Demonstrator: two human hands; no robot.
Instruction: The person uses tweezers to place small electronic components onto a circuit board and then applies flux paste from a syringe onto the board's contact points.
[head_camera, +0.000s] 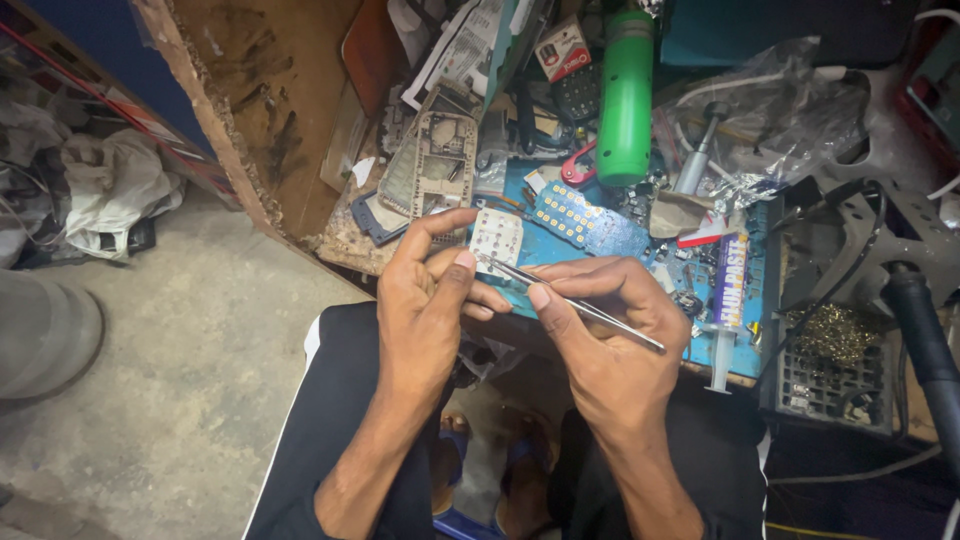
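Two hands: mid-frame, touching.
Left hand (428, 300): pinching small white square keypad piece (496, 238).
Right hand (610, 325): gripping thin silver metal tweezers (575, 303), tips at keypad.
Green cylinder (626, 95): upper centre.

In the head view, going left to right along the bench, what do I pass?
White keypad piece held at the left hand → blue keypad board → green cylinder → syringe → black tray of brass wool.
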